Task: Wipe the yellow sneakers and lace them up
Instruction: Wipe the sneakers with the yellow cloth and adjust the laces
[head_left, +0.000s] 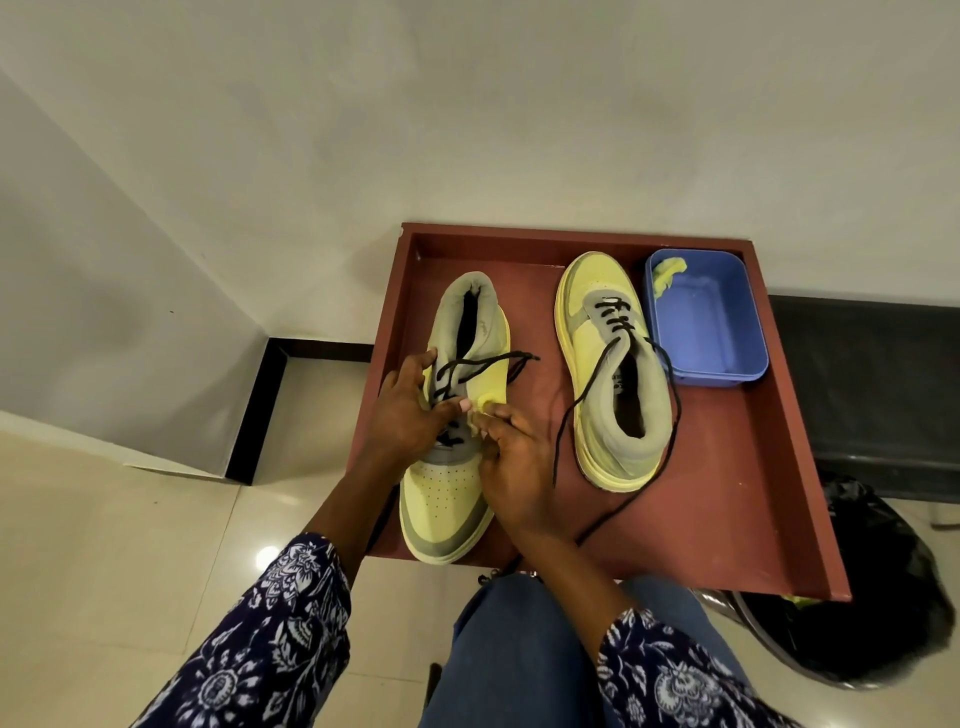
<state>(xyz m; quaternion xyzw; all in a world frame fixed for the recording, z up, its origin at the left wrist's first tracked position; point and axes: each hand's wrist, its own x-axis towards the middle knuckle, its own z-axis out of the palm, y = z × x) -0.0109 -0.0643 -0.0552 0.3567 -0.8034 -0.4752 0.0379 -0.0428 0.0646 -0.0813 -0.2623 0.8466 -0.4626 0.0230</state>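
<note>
Nearest the camera are two patterned dark-blue sleeves (280, 639) and a knee in blue jeans (524, 654), above a pale tiled floor (104, 545). Both forearms reach forward over the near edge of a red-brown tray (737, 467), which sits in front of the knee. On the tray's left side lies the left sneaker (449, 467), yellow with grey panels, its toe toward the person and just over the near rim, its heel pointing away. The left hand (402, 410) rests on the left side of this sneaker at the lace area, fingers curled over the tongue and on the black lace (483, 364); the thumb reaches up along the collar. The right hand (511, 462) is at the sneaker's right side, fingertips bunched and pinching at the eyelet edge just beside the left hand's fingers; what exactly it pinches I cannot tell. The lace's loose ends run out to the right across the sneaker's opening. Farther right, apart from the first, lies the right sneaker (613, 364), toe away, heel near, with its lower eyelets laced and a long lace (566, 431) looping down onto the tray and over its near edge. Just beside it, in the far right corner, stands a blue tub (727, 353) with a yellow cloth (667, 278) at its far left corner. A black bag (857, 597) lies on the floor at the right, and a white wall (467, 104) rises behind.
</note>
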